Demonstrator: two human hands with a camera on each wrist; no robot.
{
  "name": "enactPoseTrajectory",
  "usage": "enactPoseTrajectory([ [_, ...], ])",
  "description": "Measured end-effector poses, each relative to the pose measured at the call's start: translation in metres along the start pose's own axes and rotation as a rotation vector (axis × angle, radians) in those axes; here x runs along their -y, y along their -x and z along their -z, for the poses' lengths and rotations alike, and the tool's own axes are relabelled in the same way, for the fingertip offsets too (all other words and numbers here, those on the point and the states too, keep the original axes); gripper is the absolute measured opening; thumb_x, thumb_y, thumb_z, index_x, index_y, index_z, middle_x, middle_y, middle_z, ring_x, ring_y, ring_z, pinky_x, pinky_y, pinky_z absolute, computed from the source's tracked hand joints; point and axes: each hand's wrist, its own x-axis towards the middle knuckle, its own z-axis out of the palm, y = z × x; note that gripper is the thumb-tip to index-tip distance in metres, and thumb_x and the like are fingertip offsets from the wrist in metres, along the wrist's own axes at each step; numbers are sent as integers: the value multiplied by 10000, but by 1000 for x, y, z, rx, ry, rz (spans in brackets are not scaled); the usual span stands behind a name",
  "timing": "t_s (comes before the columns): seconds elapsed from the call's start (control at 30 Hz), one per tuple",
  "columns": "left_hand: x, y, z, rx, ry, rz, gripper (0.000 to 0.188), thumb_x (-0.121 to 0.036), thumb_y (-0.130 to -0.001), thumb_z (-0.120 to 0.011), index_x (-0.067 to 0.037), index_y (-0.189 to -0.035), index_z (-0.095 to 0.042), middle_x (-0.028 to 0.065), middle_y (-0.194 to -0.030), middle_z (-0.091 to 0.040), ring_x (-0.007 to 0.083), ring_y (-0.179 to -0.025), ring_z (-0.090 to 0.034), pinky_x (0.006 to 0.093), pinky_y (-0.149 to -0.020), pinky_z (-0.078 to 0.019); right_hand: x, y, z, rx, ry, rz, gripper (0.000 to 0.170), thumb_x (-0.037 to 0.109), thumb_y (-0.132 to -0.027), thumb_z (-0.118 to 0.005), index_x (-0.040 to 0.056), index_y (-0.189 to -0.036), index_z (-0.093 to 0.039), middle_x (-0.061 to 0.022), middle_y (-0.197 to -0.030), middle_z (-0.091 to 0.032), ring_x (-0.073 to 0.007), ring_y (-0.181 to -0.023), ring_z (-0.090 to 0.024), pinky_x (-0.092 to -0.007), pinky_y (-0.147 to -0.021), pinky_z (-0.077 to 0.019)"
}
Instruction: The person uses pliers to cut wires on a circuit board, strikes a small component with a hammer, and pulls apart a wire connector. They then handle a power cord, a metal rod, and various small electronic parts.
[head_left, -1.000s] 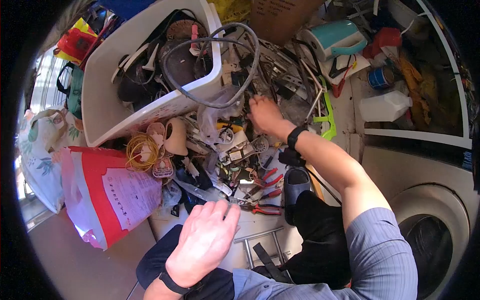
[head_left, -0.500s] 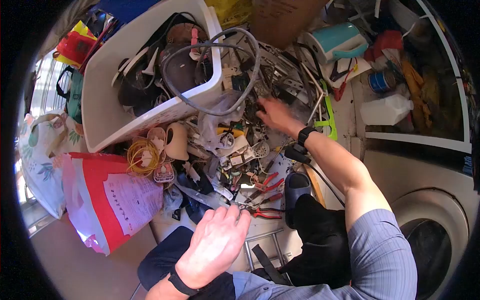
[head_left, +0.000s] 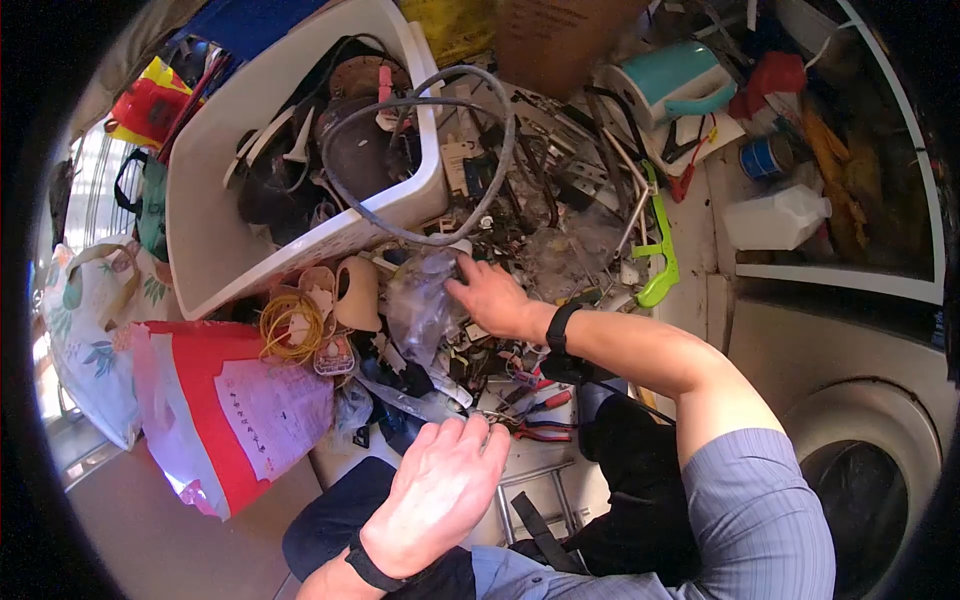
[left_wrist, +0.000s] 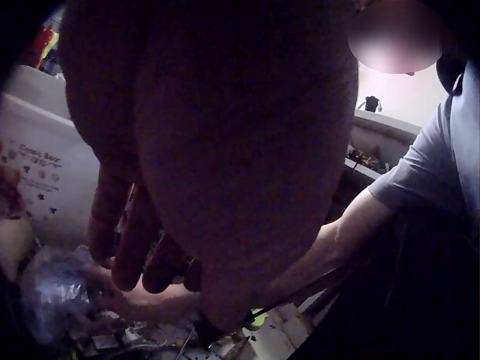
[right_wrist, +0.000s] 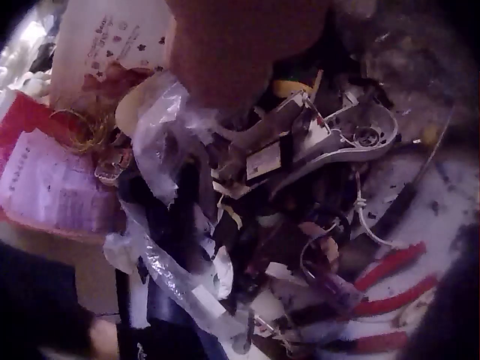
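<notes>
Pale floor (head_left: 345, 460) shows around a crowded heap of odds and ends (head_left: 580, 215), with a big white tub (head_left: 205, 230) as the landmark at its left. Just in front of the tub, the right hand (head_left: 497, 303) reaches down to the heap, its fingers slightly bent and touching the edge of a crumpled clear plastic bag (head_left: 418, 310); whether they pinch it or only touch it I cannot tell. That bag lies near the tub's front right corner. Farther in front of the tub, the left hand (head_left: 440, 480) hangs palm down with relaxed, lightly spread fingers and holds nothing (each wrist wears a black strap). Between the tub and the left hand, red-handled pliers (head_left: 545, 432) lie at the near side of the heap. A coil of yellow wire (head_left: 268, 335) sits close to the tub's front wall, next to a red and white bag (head_left: 200, 370) that leans in front of the tub's left end. Grey hose (head_left: 508, 150) loops over the tub's right rim. Well to the right of the tub are a bright green saw frame (head_left: 657, 255), a teal and white kettle (head_left: 675, 80), a white plastic jug (head_left: 778, 218) and, farthest out, a washing machine (head_left: 800, 340).
</notes>
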Motion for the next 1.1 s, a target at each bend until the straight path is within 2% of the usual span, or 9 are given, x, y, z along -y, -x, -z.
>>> enactPoseTrajectory([
  [0.13,0,3,1,0,27,14,312,-94,-848,-620,3,-1144,-608,141,-997,-611,330,-959,-615,419,-838,-481,-8,-17,-5,58,-191,-134,321,132,-912,-571,98,-1225,-633,-287,-1124,-583,-473,-1026,-649,-545,-849,-547],
  [0.33,3,11,-1,-35,9,-10,287,-107,-835,-602,0,-1101,-606,132,-958,-601,308,-927,-615,414,-817,-477,-21,-23,-10,-142,-416,-148,313,87,-882,-628,56,-1190,-673,-264,-1105,-645,-469,-995,-651,-534,-858,-537],
  [0.4,3,13,-2,-40,1,-14,294,-108,-830,-600,2,-1103,-608,130,-958,-602,305,-926,-617,410,-811,-476,-21,-29,-5,-24,-694,-384,377,82,-862,-671,61,-1238,-681,-272,-1117,-686,-455,-1030,-656,-521,-887,-533],
  [0.47,3,16,-1,-48,-15,-17,301,-109,-826,-598,3,-1104,-609,128,-958,-603,302,-925,-618,405,-805,-476,-22,-39,-14,-163,-588,-296,393,99,-873,-692,36,-1261,-681,-281,-1096,-712,-365,-1003,-709,-444,-851,-563],
  [0.53,2,18,-1,-39,-20,-27,301,-110,-829,-591,4,-1107,-610,127,-957,-605,299,-921,-620,395,-792,-473,-15,-51,-11,-97,-1106,-653,357,79,-906,-681,-39,-1243,-663,-229,-1070,-718,-246,-907,-722,-377,-788,-578],
  [0.57,3,19,-2,-49,-25,-21,301,-110,-829,-591,4,-1107,-610,127,-957,-605,299,-921,-620,395,-792,-473,-10,-59,-10,-217,-1226,-650,356,67,-936,-674,-88,-1253,-626,-153,-1028,-699,-159,-819,-674,-336,-698,-574],
  [0.67,4,22,-2,-73,-27,-25,291,-105,-830,-588,5,-1099,-610,128,-954,-607,297,-918,-621,390,-781,-472,-4,-71,13,-223,-1472,-695,378,58,-961,-655,-94,-1299,-584,-116,-1026,-682,-177,-818,-668,-337,-670,-578],
  [0.97,5,31,-3,-178,-38,-39,230,-90,-807,-609,-5,-1021,-601,132,-934,-605,298,-920,-628,385,-783,-479,-10,-60,22,-48,-1283,-657,327,77,-952,-643,-61,-1246,-608,-117,-1043,-676,-202,-841,-688,-357,-714,-614],
  [1.1,-2,37,-13,-228,-47,-83,203,-104,-809,-624,-11,-988,-604,134,-935,-618,294,-917,-636,389,-783,-492,-24,-53,25,52,-931,-633,367,143,-896,-678,-70,-1187,-609,-210,-969,-700,-322,-862,-710,-445,-724,-570],
])
